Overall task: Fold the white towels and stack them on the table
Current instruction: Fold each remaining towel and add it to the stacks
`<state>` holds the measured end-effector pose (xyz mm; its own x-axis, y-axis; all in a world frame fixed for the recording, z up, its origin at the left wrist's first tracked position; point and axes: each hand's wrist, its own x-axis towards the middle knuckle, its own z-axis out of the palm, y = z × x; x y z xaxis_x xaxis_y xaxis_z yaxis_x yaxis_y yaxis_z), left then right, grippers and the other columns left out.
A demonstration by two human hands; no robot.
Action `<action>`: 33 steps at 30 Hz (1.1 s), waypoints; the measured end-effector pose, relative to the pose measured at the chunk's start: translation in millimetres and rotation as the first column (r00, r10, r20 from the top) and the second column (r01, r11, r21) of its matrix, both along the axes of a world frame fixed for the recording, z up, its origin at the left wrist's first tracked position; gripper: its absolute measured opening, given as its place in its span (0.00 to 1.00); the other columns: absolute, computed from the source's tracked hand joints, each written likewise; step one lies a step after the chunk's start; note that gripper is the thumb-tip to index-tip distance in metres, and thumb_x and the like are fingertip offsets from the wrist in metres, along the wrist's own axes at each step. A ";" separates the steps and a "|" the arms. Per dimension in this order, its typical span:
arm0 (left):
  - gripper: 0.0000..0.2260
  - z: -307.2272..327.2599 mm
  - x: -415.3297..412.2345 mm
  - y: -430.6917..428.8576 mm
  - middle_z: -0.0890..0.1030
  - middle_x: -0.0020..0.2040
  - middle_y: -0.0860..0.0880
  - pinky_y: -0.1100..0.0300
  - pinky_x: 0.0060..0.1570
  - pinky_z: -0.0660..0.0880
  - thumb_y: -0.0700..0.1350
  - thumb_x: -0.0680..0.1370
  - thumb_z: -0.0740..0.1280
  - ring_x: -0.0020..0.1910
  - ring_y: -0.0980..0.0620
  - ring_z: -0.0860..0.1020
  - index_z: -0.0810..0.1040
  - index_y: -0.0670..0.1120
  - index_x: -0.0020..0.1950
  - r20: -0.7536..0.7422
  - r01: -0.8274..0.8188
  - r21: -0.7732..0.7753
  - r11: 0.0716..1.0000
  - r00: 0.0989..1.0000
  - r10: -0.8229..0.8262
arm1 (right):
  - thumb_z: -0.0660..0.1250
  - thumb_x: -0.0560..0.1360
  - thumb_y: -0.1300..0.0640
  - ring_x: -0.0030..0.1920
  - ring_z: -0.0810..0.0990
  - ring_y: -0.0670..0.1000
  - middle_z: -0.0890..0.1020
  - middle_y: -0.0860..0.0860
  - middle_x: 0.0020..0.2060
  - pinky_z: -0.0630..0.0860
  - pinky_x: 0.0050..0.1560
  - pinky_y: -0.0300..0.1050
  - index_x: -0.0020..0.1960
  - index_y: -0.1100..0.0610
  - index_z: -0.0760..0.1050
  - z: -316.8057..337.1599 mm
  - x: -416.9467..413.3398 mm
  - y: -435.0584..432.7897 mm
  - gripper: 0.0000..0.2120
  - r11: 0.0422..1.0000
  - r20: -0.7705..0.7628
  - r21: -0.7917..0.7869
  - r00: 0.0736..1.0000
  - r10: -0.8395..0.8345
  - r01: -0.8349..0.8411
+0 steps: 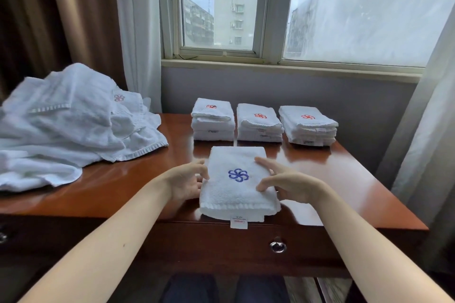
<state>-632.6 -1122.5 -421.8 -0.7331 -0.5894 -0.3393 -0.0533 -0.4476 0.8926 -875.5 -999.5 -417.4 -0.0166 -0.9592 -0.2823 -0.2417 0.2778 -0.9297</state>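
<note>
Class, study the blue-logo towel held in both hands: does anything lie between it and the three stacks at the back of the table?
Nothing visible does. Only bare table separates the towel from the stacks; the unfolded pile lies off to the left, clear of the path.

Forearms extended, left grip [188,181] and right grip [288,183] curled, facing inward.
</note>
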 end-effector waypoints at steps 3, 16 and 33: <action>0.43 -4.7 3.3 -4.9 0.76 0.65 0.42 0.54 0.58 0.78 0.25 0.68 0.63 0.58 0.47 0.81 0.58 0.54 0.78 -0.082 -0.050 0.037 0.998 0.995 0.053 | 0.68 0.73 0.68 0.35 0.82 0.45 0.71 0.48 0.57 0.75 0.35 0.42 0.77 0.45 0.58 -0.1 4.1 0.9 0.39 1.000 0.010 -0.019 1.000 -0.020 0.020; 0.45 56.8 18.3 -27.4 0.62 0.75 0.60 0.46 0.57 0.79 0.40 0.67 0.65 0.63 0.54 0.77 0.49 0.63 0.79 0.128 0.060 -0.743 0.667 0.990 0.053 | 0.64 0.64 0.69 0.56 0.82 0.47 0.72 0.44 0.65 0.82 0.52 0.48 0.72 0.35 0.59 45.4 8.7 -44.6 0.45 0.939 0.004 -0.343 0.999 -0.033 0.032; 0.45 128.6 -53.2 -228.0 0.57 0.80 0.54 0.48 0.74 0.64 0.41 0.65 0.63 0.76 0.52 0.62 0.50 0.55 0.81 0.129 -0.012 -0.850 0.527 0.964 0.231 | 0.58 0.68 0.72 0.50 0.77 0.49 0.69 0.45 0.70 0.76 0.44 0.40 0.75 0.38 0.61 104.1 -38.7 -262.7 0.43 0.866 0.032 -0.478 0.988 -0.149 0.147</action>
<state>-685.7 -1350.5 -293.3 -0.6102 -0.7572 0.2330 -0.2813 0.4821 0.8297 -914.2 -1262.2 -313.3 -0.1692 -0.9630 0.2099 -0.2383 -0.1667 -0.9568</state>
